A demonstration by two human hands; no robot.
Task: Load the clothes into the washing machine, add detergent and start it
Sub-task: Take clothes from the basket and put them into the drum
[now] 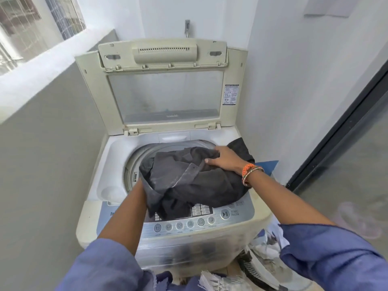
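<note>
Over drum, dark clothes, between hands

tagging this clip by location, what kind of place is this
Most likely a home laundry corner, perhaps on a balcony or utility area. A top-loading washing machine stands with its lid up in a narrow white-walled nook, a water tap on the wall behind it, and a window at the left.

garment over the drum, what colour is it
Dark grey, almost black garment; the head view shows it.
</note>
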